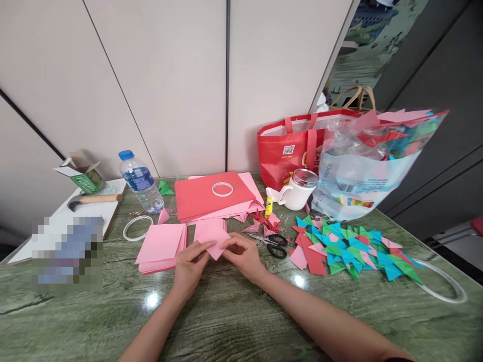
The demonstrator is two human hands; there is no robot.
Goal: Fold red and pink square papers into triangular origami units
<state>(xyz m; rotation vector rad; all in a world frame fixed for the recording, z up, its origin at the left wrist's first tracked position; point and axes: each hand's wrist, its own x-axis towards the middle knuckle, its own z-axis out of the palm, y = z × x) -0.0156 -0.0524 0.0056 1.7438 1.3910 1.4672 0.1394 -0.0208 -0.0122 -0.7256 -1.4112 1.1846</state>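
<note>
My left hand (189, 266) and my right hand (243, 255) both pinch a folded pink paper square (216, 247) low over the green table (226, 311). The left fingers grip its lower left corner, the right fingers its right edge. Left of the hands lies a stack of pink paper squares (161, 244). Black-handled scissors (272, 244) lie just right of my right hand.
Behind are red and pink sheets (211, 198) with a tape ring (222, 189) on top, a water bottle (140, 182), a white mug (298, 191), a glue stick (268, 206), a red bag (290, 151), and a plastic bag (362, 171). Several folded coloured triangles (350, 249) lie at the right.
</note>
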